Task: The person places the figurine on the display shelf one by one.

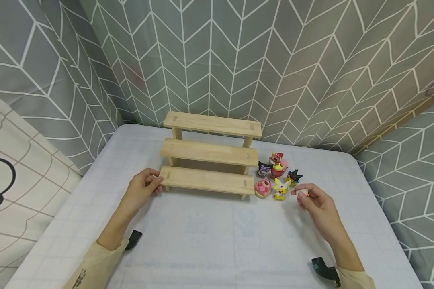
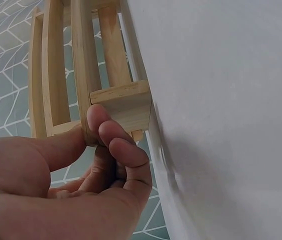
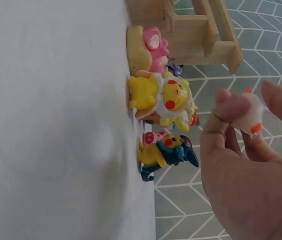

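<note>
A three-tier wooden stand (image 1: pixel 207 180) of pale planks rises in steps on the table. At its left end my left hand (image 1: pixel 139 194) pinches the edge of the lowest plank (image 2: pixel 82 75), thumb on one face and fingers curled against the other. To the right of the stand my right hand (image 1: pixel 320 208) holds a small white figurine with orange parts (image 3: pixel 249 115) between thumb and fingers, above the table. Just left of that hand stand a yellow figurine in a white hood (image 1: pixel 281 189) and a yellow figurine in a dark hood (image 3: pixel 163 152).
More figurines cluster by the stand's right end: a pink one (image 1: pixel 263 188), a dark purple one (image 1: pixel 263 169) and several red and pink ones behind. A pale cloth covers the table (image 1: pixel 209 241). Patterned curtains (image 1: pixel 217 60) hang close behind and at the sides.
</note>
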### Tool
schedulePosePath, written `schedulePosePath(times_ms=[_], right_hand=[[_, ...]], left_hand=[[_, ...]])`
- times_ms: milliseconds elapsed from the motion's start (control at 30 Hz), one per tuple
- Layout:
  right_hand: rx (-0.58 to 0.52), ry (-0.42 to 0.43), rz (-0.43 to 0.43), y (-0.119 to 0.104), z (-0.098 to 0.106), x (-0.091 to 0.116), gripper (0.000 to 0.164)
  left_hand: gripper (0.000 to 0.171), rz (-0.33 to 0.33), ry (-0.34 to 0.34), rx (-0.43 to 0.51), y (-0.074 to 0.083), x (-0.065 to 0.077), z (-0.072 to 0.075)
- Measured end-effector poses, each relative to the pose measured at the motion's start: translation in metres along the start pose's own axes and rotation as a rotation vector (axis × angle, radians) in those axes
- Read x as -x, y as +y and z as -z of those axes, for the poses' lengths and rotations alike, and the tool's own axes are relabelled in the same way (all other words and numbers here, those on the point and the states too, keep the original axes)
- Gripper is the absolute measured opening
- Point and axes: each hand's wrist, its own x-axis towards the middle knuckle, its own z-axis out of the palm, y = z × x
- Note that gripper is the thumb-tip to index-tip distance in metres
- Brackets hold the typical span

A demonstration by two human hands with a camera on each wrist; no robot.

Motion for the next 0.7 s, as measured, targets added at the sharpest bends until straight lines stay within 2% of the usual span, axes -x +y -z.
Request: schedulePosePath(times_ms=[100, 233, 500, 700], right_hand=[[0.101, -0.033, 0.006, -0.001, -0.001, 0.001, 0.034], [0.226, 0.006, 0.029, -0.003, -0.005, 0.001, 0.035], [0.297, 0.172, 0.066, -0.008, -0.017, 0.0, 0.032], [0.352, 0.203, 0.062, -0.013, -0.022, -0.003, 0.034]], left_hand=[[0.029, -0.001, 0.004, 0.003, 0.0, 0.0, 0.0], [0.03, -0.003, -0.003, 0.011, 0.001, 0.001, 0.0], [0.029, -0.013, 0.012, 0.036, 0.002, 0.0, 0.004], [0.028, 0.005, 0.021, 0.036, -0.001, -0.001, 0.0]])
